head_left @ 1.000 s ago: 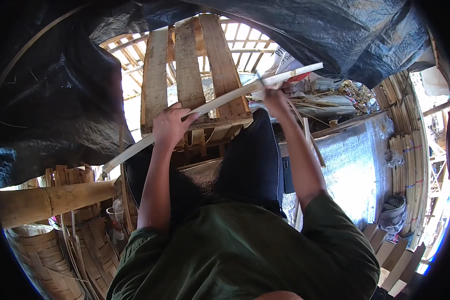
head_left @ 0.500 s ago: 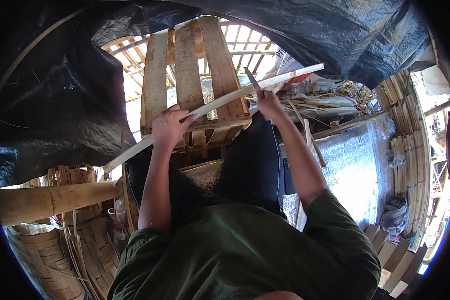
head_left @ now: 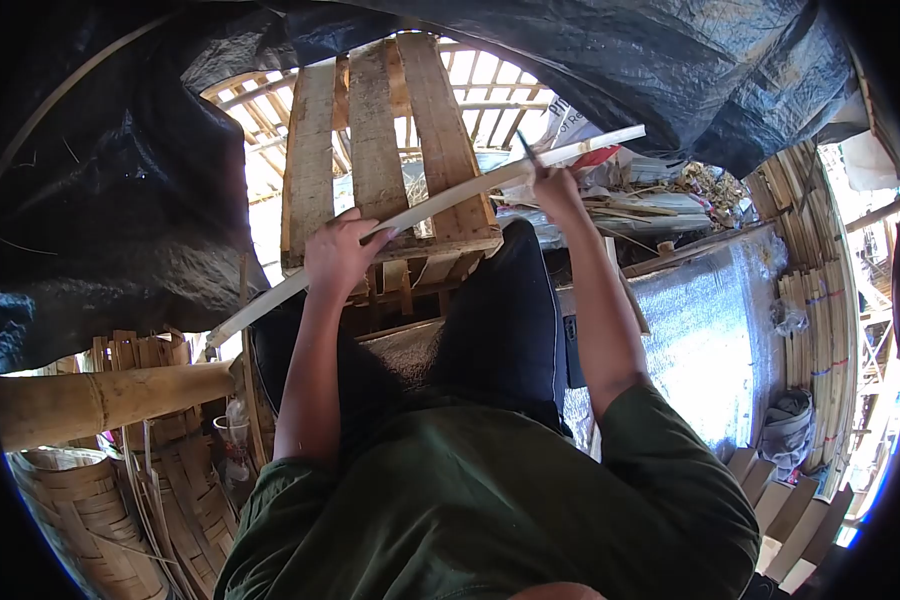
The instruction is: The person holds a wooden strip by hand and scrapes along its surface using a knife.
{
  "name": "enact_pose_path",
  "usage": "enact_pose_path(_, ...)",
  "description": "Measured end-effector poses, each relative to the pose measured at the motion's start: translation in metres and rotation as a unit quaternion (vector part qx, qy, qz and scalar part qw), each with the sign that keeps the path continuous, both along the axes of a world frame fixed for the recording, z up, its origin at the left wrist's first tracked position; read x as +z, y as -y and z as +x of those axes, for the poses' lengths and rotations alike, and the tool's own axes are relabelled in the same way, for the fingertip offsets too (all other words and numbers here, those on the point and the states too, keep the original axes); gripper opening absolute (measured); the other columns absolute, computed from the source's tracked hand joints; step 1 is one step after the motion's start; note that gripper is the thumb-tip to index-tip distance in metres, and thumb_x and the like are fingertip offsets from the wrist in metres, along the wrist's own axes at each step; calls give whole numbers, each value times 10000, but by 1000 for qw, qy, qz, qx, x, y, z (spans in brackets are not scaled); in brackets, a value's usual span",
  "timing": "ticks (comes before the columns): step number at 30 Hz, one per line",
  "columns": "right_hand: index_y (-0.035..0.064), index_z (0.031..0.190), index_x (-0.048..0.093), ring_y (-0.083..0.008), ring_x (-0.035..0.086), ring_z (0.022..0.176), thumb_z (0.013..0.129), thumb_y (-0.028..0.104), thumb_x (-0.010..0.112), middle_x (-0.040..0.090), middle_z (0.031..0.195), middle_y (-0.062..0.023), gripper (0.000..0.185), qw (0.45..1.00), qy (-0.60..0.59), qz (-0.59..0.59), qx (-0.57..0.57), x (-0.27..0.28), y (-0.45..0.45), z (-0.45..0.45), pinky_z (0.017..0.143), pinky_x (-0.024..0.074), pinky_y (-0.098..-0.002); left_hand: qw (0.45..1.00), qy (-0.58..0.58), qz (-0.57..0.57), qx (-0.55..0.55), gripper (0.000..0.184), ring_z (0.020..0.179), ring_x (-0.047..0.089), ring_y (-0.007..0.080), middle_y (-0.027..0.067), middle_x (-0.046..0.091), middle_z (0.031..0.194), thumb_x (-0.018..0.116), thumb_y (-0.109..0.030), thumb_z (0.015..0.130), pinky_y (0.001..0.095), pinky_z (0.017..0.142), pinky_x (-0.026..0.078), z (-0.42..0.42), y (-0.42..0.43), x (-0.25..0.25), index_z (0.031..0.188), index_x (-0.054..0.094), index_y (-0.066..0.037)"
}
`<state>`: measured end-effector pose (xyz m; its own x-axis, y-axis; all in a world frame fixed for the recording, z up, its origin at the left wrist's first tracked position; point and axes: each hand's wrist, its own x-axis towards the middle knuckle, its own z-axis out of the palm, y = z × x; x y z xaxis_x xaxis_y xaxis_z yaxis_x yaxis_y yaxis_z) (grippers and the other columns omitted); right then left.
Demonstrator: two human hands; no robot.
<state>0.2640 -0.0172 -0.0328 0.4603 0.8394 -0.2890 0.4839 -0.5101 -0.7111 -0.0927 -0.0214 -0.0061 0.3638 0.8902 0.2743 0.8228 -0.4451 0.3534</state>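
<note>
1. A pale strip (head_left: 450, 197) is held slantwise over the lap, low end out to the left, high end up to the right. It's stretched across the front of a slatted wooden stand (head_left: 375, 130), pretty much the same spot as half a second ago.
2. It's gripped by the left hand (head_left: 338, 252), fingers curled over it and thumb laid along it. No real shift there.
3. The change is on the other side: the right hand (head_left: 558, 193), closed around a knife (head_left: 527, 148), is now set further up toward the strip's high end. Its handle is mostly hidden by the fingers.
4. The blade is seen thinner now, where more of its flat side was shown before. The strip is crossed by it, but whether they're touching can't be told.
5. Off left, a bamboo pole (head_left: 100, 400) is seen unmoved.
</note>
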Motion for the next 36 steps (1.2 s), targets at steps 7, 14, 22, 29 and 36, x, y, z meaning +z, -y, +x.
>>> enact_pose_path(7, -91, 1011, 620, -196, 470, 370, 1036, 472, 431, 498, 550, -74, 594, 998, 54, 21, -17, -10, -8, 0, 359, 377, -379, 1000, -13, 5, -5, 422, 745, 672, 270, 47, 622, 813, 678, -534, 873, 409, 680, 544, -1, 1, -1, 925, 776, -127)
enact_pose_path(14, -74, 1155, 617, -235, 570, 462, 1041, 431, 419, 588, 646, -136, 554, 994, 22, 26, 100, -2, 1, -26, 404, 452, -383, 1000, -21, -15, -1, 439, 747, 673, 263, 41, 622, 812, 670, -549, 874, 408, 683, 545, -2, 2, 1, 939, 778, -129)
enact_pose_path(22, 21, 1052, 574, -109, 404, 410, 1068, 449, 406, 471, 592, -13, 461, 975, -98, -87, 178, 18, 23, -34, 376, 327, -267, 1000, 26, 11, 4, 387, 689, 650, 297, 55, 605, 750, 728, -522, 832, 421, 631, 510, -2, -1, -6, 893, 783, -144)
enact_pose_path(29, 53, 951, 652, -73, 458, 505, 1000, 502, 561, 544, 648, 8, 461, 893, -346, -135, 254, -15, 116, 53, 401, 312, -248, 1000, 16, 25, 5, 387, 716, 667, 273, 47, 615, 792, 722, -500, 851, 402, 655, 533, -4, 4, -6, 919, 777, -123)
enact_pose_path(36, 90, 1019, 742, -80, 519, 553, 970, 350, 627, 594, 669, 20, 289, 948, -94, -234, 193, -48, 119, 84, 493, 456, -256, 999, 40, 35, -4, 357, 661, 648, 273, 50, 597, 738, 750, -474, 828, 398, 614, 513, -2, 1, -7, 880, 778, -122)
